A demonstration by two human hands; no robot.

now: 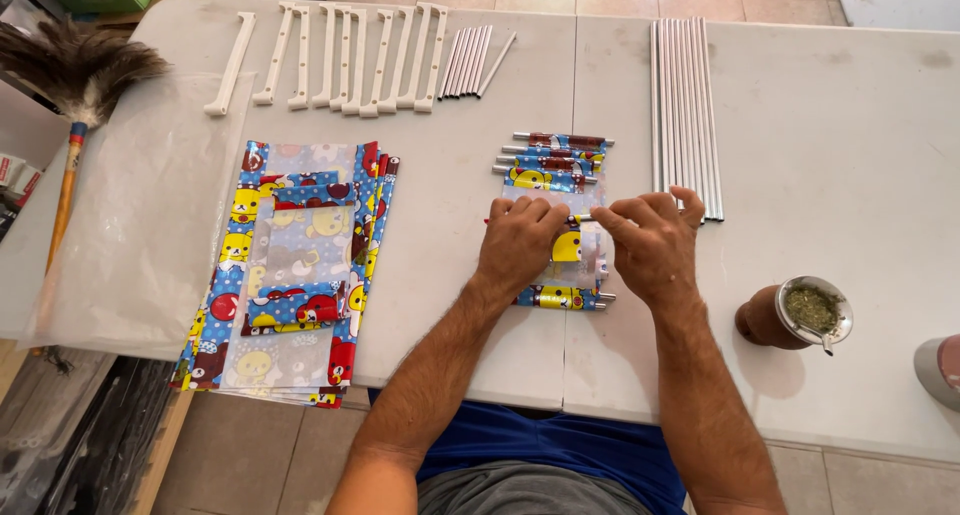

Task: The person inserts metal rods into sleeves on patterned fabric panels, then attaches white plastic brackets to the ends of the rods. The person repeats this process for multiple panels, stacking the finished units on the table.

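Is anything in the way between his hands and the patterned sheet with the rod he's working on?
Nothing visible. The left hand and right hand already rest on the patterned sheet, pinching a thin rod at its top edge. The finished rolled pieces lie just beyond, apart from the hands.

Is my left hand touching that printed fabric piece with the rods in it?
Touching. The head view shows the left hand pressing flat on the printed fabric piece, fingers overlapping its top edge.

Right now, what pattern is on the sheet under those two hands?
Blue with white dots and cartoon bears on the sheet, seen from the head camera.
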